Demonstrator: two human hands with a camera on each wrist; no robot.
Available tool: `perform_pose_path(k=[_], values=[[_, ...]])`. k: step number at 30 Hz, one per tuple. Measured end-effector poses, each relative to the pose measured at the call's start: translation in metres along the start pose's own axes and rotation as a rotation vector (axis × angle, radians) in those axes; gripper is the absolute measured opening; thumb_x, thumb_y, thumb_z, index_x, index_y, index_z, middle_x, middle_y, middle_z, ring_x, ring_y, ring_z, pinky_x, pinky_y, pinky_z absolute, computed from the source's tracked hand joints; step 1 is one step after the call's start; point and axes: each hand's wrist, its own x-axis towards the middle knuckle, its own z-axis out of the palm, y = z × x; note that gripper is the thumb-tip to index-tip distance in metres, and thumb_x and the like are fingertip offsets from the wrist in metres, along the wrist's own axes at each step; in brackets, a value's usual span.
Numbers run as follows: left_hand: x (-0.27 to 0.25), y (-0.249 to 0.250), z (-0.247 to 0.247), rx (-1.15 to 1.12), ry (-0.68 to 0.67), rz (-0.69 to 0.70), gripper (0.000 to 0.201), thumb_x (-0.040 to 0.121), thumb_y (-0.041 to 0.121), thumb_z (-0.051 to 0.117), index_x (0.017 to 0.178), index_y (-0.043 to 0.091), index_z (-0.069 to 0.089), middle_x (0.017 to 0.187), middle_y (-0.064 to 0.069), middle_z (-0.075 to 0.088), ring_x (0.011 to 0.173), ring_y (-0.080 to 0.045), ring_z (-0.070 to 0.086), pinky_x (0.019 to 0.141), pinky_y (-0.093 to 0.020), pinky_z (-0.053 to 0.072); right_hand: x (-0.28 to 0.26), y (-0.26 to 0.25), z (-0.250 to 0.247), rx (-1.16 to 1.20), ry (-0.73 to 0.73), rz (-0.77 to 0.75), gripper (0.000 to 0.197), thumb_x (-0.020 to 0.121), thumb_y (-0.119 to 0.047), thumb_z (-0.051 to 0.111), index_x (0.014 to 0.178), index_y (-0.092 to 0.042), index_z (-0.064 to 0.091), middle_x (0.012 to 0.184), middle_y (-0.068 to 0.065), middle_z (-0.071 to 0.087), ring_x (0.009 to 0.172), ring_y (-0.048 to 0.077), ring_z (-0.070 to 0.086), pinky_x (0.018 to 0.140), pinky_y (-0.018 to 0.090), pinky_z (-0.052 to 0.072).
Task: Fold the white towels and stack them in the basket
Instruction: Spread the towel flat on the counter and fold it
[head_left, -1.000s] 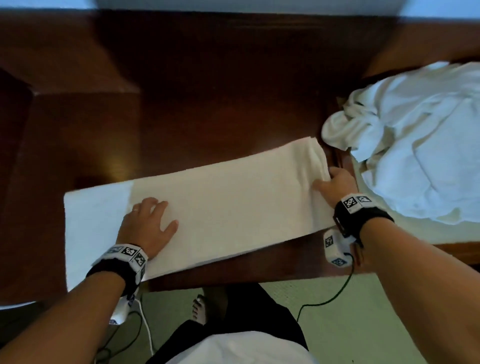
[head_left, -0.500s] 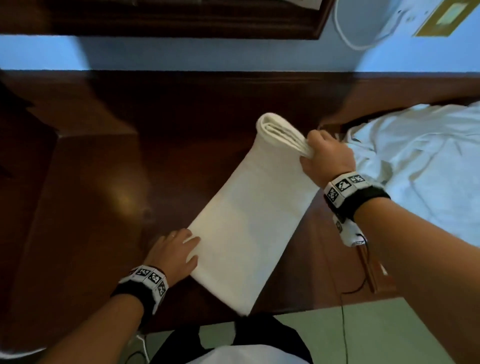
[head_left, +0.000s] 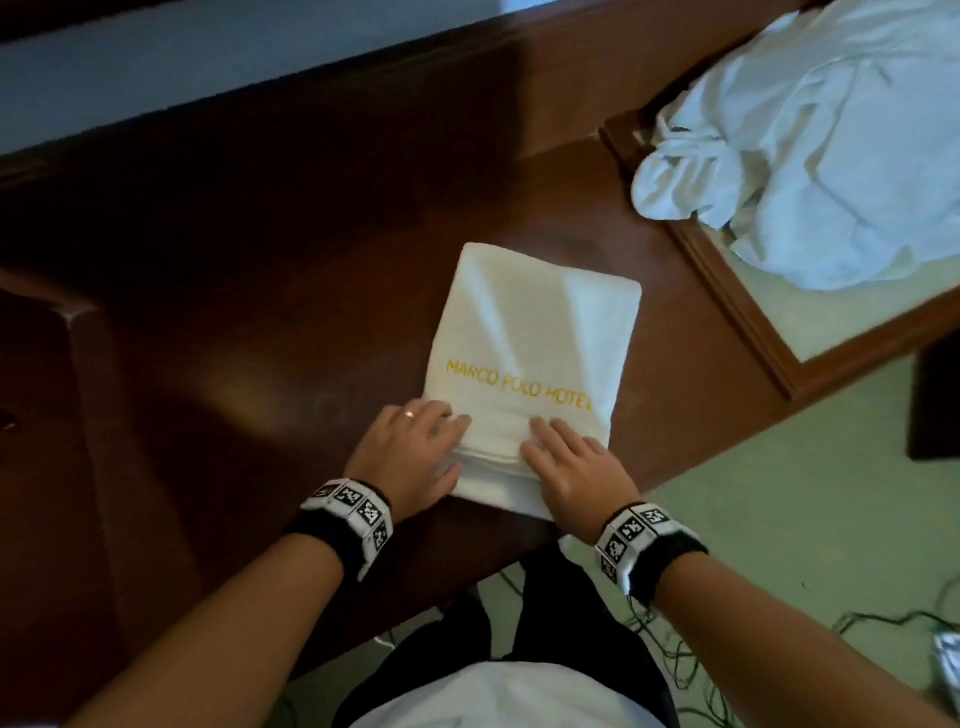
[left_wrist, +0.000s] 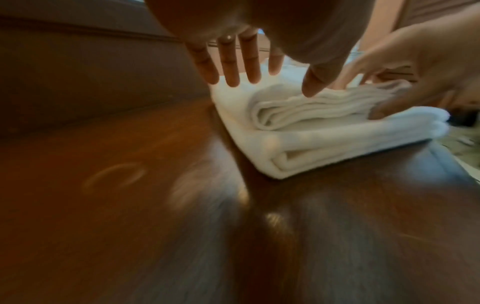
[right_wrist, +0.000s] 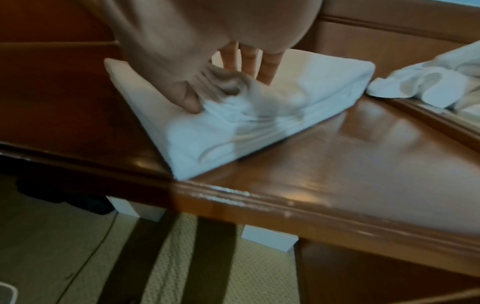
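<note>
Left hand and right hand press flat, gripping nothing, on the folded hotel towel; its near layers could splay once released.

Both forearms are bare. Each wrist wears a black band topped by a white strip of black-and-white square markers (thin dark cables trail beneath). A ring circles one left-hand finger. White top, black trousers.
</note>
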Motion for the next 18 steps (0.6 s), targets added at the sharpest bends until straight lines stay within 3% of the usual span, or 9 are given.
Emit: perform_pose_path(k=[3,5,8,10,12,15,18], values=[[0.025,0.012,0.012,0.072,-0.144,0.086,0.068,0.062,0.045,0.078,0.123,0.019,0.061,0.120,-0.012,0.061,0.101,-0.035,0.060,0.077,-0.043,0.049,-0.011,0.018,0.007,0.041,-0.107,0.046,0.066,0.063,-0.007,0.079,0.127,-0.009,0.062,0.145,0.020,0.050,0.129,0.038,0.053,0.087,0.046,0.057],[0.040,0.015,0.014,0.076,-0.180,0.068,0.067,0.054,0.030,0.087,0.116,0.016,0.065,0.116,-0.015,0.064,0.096,-0.037,0.063,0.072,-0.044,0.051,-0.011,0.034,0.007,0.100,-0.127,0.090,0.074,0.053,0.004,0.080,0.124,-0.007,0.062,0.144,0.021,0.050,0.130,0.039,0.052,0.088,0.049,0.057],[0.051,0.012,0.008,0.055,-0.064,0.076,0.049,0.056,0.013,0.083,0.102,0.011,0.067,0.101,-0.017,0.063,0.082,-0.037,0.062,0.062,-0.042,0.050,-0.006,0.045,-0.013,0.190,0.006,0.197,0.053,0.053,0.008,0.074,0.104,-0.002,0.066,0.121,0.021,0.063,0.111,0.040,0.062,0.076,0.045,0.060],[0.046,0.007,0.002,-0.004,0.070,0.064,0.038,0.065,0.017,0.071,0.102,0.010,0.066,0.098,-0.016,0.059,0.081,-0.036,0.057,0.059,-0.041,0.047,-0.009,0.042,-0.027,0.182,0.147,0.235,0.039,0.057,0.003,0.070,0.096,-0.003,0.065,0.105,0.017,0.064,0.090,0.037,0.061,0.069,0.040,0.056],[0.030,0.005,0.002,-0.078,0.165,0.063,0.036,0.071,0.022,0.058,0.104,0.008,0.066,0.098,-0.015,0.056,0.082,-0.035,0.053,0.060,-0.041,0.047,-0.021,0.034,-0.029,0.134,0.194,0.193,0.033,0.060,-0.003,0.066,0.093,-0.005,0.064,0.096,0.013,0.060,0.079,0.033,0.054,0.063,0.039,0.048],[0.002,0.008,0.018,-0.085,0.073,0.111,0.036,0.068,0.023,0.072,0.101,0.011,0.063,0.095,-0.012,0.053,0.080,-0.034,0.053,0.058,-0.039,0.049,-0.047,0.024,-0.005,0.099,0.097,0.144,0.037,0.063,-0.007,0.072,0.099,-0.008,0.064,0.098,0.012,0.060,0.080,0.032,0.056,0.062,0.040,0.049],[-0.005,0.013,0.027,-0.090,-0.022,0.060,0.041,0.063,0.019,0.083,0.098,0.012,0.061,0.093,-0.011,0.052,0.079,-0.034,0.055,0.054,-0.038,0.050,-0.058,0.021,0.010,0.120,0.050,0.182,0.043,0.062,-0.004,0.075,0.103,-0.007,0.063,0.102,0.014,0.059,0.085,0.034,0.057,0.064,0.043,0.053]])
